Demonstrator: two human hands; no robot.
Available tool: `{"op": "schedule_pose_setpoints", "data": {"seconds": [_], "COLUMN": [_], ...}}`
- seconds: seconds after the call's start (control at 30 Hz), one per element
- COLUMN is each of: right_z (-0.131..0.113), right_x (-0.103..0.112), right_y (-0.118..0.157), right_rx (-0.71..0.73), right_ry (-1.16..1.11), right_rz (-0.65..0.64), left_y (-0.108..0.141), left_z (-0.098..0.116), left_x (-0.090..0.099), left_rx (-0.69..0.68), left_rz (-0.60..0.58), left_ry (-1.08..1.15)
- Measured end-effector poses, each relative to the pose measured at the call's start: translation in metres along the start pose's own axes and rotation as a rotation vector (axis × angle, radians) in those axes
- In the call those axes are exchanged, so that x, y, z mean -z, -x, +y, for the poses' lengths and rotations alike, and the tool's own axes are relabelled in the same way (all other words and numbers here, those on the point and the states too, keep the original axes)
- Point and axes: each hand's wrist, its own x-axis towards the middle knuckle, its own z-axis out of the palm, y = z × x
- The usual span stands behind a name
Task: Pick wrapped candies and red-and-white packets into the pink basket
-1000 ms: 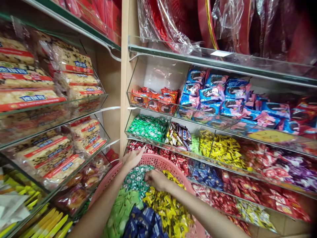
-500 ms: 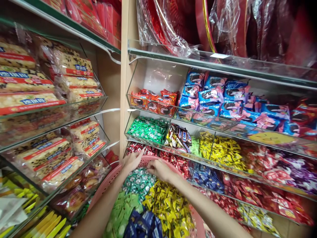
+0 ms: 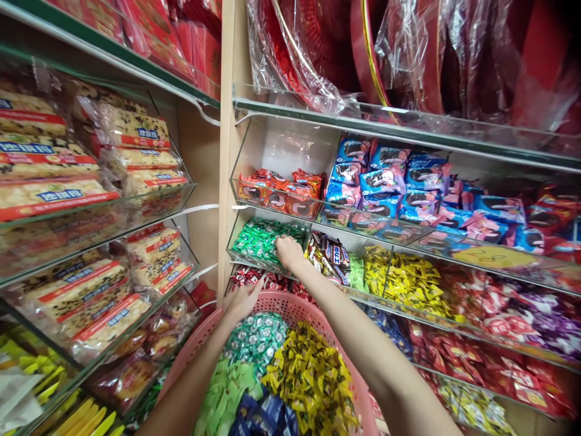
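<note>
My right hand (image 3: 290, 253) is at the front of a clear bin of green-wrapped candies (image 3: 258, 239). Its fingers curl down toward those candies; whatever lies inside them is hidden. My left hand (image 3: 245, 298) is at the far-left rim of a pink perforated basket (image 3: 308, 304), fingers stretched out beside red-wrapped candies (image 3: 242, 277) on the shelf beyond. Separate heaps fill the basket: silvery-green wrapped candies (image 3: 258, 336), light green packets (image 3: 231, 387), dark blue packets (image 3: 265, 415) and yellow-wrapped candies (image 3: 313, 381).
Chocolate bars (image 3: 333, 254) and yellow candies (image 3: 403, 275) share the green candies' shelf. Blue cookie packs (image 3: 385, 175) sit above, behind a glass edge (image 3: 385, 124). Wrapped puffed-rice cakes (image 3: 82, 284) fill shelves on the left. A wooden upright (image 3: 227, 151) divides the two units.
My right hand has moved up and forward, from over the basket to the bin of green candies. My left hand has stayed by the rim. The view has shifted slightly.
</note>
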Motion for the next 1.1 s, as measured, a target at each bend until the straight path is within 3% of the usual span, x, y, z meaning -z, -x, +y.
{"op": "schedule_pose_setpoints", "data": {"seconds": [0.27, 0.6, 0.77, 0.83, 0.9, 1.03, 1.1], "right_z": [-0.004, 0.000, 0.000, 0.000, -0.001, -0.006, -0.007], "right_x": [-0.021, -0.014, 0.001, 0.006, 0.007, -0.008, -0.017], "right_y": [-0.008, -0.002, 0.007, 0.017, 0.031, 0.064, 0.077], "right_rx": [-0.110, -0.047, -0.013, 0.028, 0.071, 0.048, -0.005], "right_ry": [0.005, -0.052, -0.156, -0.325, -0.621, -1.359, -1.562], "right_rz": [0.047, 0.010, 0.210, 0.299, 0.309, 0.029, -0.093], "left_y": [-0.001, 0.001, 0.001, 0.000, -0.001, -0.004, -0.004], "left_z": [-0.004, 0.004, 0.003, 0.001, -0.001, -0.004, -0.005], "left_x": [0.001, 0.005, 0.006, 0.007, 0.007, 0.007, 0.006], "left_rx": [0.020, 0.022, 0.013, 0.016, 0.028, 0.047, 0.058], "left_rz": [-0.006, -0.020, -0.025, -0.025, -0.026, -0.024, -0.023], "left_ry": [0.001, 0.002, -0.004, -0.002, -0.001, -0.003, -0.008]}}
